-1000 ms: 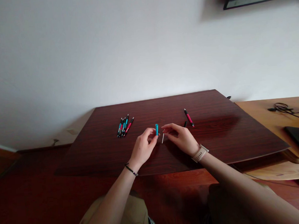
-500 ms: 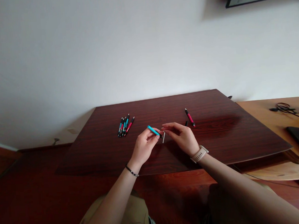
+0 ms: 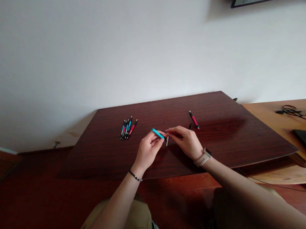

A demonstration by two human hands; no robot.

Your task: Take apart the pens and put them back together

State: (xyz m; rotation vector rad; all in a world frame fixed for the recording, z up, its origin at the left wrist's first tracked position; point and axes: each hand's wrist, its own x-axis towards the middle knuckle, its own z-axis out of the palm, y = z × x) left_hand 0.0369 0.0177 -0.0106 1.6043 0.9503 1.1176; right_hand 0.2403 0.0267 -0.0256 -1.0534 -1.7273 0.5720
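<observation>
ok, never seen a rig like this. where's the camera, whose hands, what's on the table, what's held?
There's no machine here: these are one person's two bare hands, seen by a camera worn on that person's head, looking forward and down. So the left hand appears on the left of the picture.

The left hand's grip is on a blue tube, held tilted. The right hand has its fingertips at the upper end of a thin white stick; whether they pinch it is hard to tell.

On the dark wooden table, a bunch of blue and pink pens lies to the left. To the right is a single pink pen, with a small black piece beside it.
</observation>
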